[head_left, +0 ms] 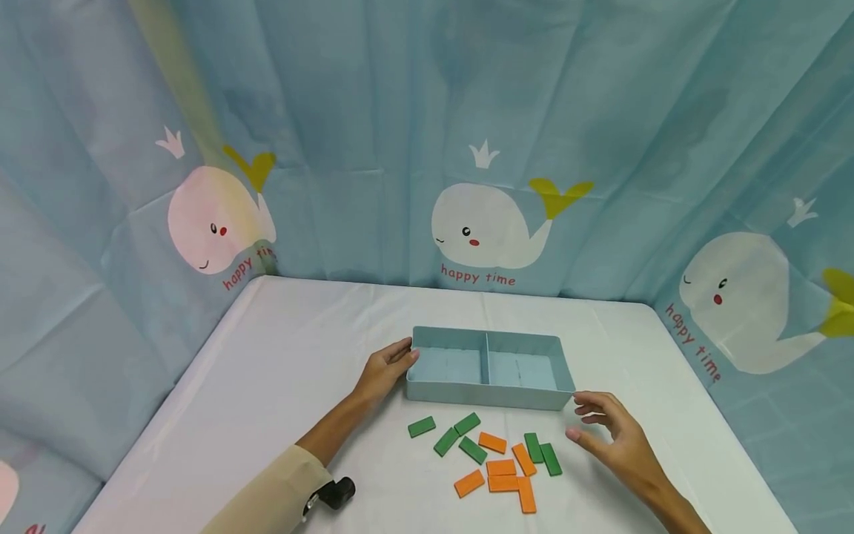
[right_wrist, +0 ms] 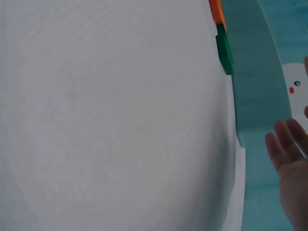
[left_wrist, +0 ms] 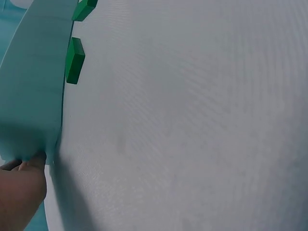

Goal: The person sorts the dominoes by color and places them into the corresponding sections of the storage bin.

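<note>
A shallow blue-grey box (head_left: 490, 394) with a divider (head_left: 488, 357) sits on the white table; no pieces show in its two compartments. My left hand (head_left: 385, 371) grips its left end, thumb at the rim. In the left wrist view, the fingers (left_wrist: 36, 159) meet the box's end wall (left_wrist: 29, 110). Just off the front right corner is my right hand (head_left: 617, 445), its fingers loosely spread and nothing in them. Several green tiles (head_left: 422, 426) and several orange tiles (head_left: 470, 483) lie in front of the box.
The white tabletop (head_left: 320, 326) is bounded at the back and sides by a blue curtain (head_left: 373, 133) printed with whales. A black wrist device (head_left: 336, 492) is strapped at the left sleeve (head_left: 280, 489). Two green tiles (head_left: 551, 460) lie nearest the right hand.
</note>
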The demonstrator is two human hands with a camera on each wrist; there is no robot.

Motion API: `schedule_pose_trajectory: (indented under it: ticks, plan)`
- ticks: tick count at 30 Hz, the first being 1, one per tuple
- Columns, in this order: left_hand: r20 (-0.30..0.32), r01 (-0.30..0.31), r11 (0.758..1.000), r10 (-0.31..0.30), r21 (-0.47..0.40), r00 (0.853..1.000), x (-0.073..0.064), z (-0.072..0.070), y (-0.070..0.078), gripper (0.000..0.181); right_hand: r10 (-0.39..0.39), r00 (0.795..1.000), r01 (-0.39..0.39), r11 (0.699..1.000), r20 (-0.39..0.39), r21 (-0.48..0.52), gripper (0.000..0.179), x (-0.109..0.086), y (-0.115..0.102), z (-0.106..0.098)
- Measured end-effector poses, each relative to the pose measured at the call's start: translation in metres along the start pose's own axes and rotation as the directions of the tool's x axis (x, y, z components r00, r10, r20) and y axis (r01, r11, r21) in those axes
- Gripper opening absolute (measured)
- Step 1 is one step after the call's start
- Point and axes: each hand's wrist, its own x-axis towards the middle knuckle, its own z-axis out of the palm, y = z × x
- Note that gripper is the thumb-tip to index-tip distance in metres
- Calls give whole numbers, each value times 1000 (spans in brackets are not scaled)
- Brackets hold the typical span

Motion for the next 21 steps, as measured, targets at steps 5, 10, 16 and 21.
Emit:
schedule_pose_trajectory:
  ticks: [5, 10, 16, 21]
  plan:
    - [-6, 24, 999, -24, -24, 1000, 1, 0, -1, 67, 38, 990, -53, 992, 133, 114, 54, -2, 3, 1]
    - [-16, 35, 999, -35, -37, 999, 3, 3, -3, 66, 84, 966, -133, 972, 244, 194, 57, -3, 6, 0]
    - [-24, 38, 998, -39, -46, 999, 2, 3, -2, 66, 125, 934, -210, 950, 335, 232, 61, -3, 5, 3]
    - [-20, 34, 998, -35, -49, 999, 0, 3, -3, 65, 119, 924, -205, 956, 363, 209, 63, -2, 10, 5]
